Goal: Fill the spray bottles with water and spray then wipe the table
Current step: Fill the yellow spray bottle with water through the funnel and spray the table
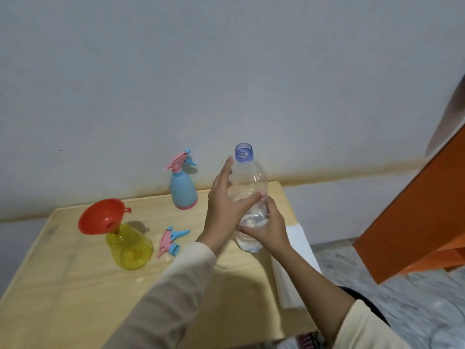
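A clear plastic water bottle (251, 182) with an open blue neck stands upright on the wooden table (63, 285), a little water in its lower part. My right hand (266, 227) grips its lower body. My left hand (226, 205) rests against its left side with straight fingers and the thumb across the front. A yellow spray bottle (130, 248) without its head holds a red funnel (100, 215) in its neck. Its pink and blue spray head (171, 240) lies on the table beside it. A blue spray bottle (182, 190) with its head on stands near the wall.
White cloth or paper (297, 248) lies at the table's right edge. The table abuts a grey wall (226, 71). An orange piece of furniture (415, 210) stands at the right on the marbled floor (402, 298).
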Action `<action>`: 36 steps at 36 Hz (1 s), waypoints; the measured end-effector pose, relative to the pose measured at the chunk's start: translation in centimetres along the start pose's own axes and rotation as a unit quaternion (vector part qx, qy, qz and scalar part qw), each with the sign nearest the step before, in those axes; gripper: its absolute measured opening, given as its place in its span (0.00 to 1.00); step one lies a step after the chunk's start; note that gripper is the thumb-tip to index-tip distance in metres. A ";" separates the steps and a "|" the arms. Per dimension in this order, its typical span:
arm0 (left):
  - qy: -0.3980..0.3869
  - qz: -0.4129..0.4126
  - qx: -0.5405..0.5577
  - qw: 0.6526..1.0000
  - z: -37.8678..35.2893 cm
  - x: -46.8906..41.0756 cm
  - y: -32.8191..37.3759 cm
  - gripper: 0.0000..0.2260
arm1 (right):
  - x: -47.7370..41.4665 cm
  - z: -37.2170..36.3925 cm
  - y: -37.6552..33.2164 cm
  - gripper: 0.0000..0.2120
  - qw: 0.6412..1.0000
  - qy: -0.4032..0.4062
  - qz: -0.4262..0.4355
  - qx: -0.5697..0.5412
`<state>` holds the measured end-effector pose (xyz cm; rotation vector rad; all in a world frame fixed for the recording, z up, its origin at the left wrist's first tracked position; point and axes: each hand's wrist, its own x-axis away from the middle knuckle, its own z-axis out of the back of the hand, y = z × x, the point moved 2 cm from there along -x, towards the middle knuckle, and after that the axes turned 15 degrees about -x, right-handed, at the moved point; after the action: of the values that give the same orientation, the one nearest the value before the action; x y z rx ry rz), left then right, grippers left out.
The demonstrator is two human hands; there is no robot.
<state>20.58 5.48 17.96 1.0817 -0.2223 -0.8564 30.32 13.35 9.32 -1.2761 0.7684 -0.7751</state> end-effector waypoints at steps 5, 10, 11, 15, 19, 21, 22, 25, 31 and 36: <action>0.035 0.021 0.080 0.996 2.9 0.4 -0.5 0.39 | 0.3 -1.3 -1.3 0.42 0.996 -0.002 0.094 0.001; 0.065 0.006 0.118 0.991 6.4 1.5 -0.3 0.41 | 0.3 -2.5 -3.6 0.40 0.988 -0.061 0.139 0.014; 0.074 0.003 0.126 0.989 6.9 1.9 -0.4 0.41 | 0.3 -2.7 -4.0 0.41 0.986 -0.079 0.143 0.025; 0.143 0.007 0.151 0.978 8.5 3.9 -0.6 0.35 | 1.1 -3.6 -5.6 0.43 0.975 -0.142 0.156 0.065; 0.191 0.049 0.184 0.963 9.0 5.9 -1.9 0.35 | 2.4 -4.6 -6.5 0.45 0.959 -0.195 0.170 0.116; 0.204 0.056 0.184 0.960 9.0 6.8 -2.6 0.35 | 3.2 -5.0 -6.7 0.46 0.955 -0.203 0.171 0.135; 0.207 0.058 0.183 0.959 9.1 7.2 -3.0 0.35 | 3.5 -5.1 -6.7 0.46 0.951 -0.211 0.170 0.148; 0.203 0.078 0.171 0.961 8.9 8.1 -4.3 0.36 | 4.2 -5.4 -6.7 0.49 0.936 -0.246 0.157 0.198; 0.166 0.140 0.184 0.959 8.9 8.9 -6.6 0.36 | 4.8 -5.8 -6.9 0.50 0.911 -0.261 0.132 0.289; 0.157 0.176 0.251 0.939 9.2 9.0 -6.7 0.32 | 5.2 -6.6 -7.7 0.49 0.898 -0.252 0.114 0.342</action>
<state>18.17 -8.50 14.62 1.5807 -0.3642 -0.2951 26.97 4.60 15.79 -0.6737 0.1748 -0.4253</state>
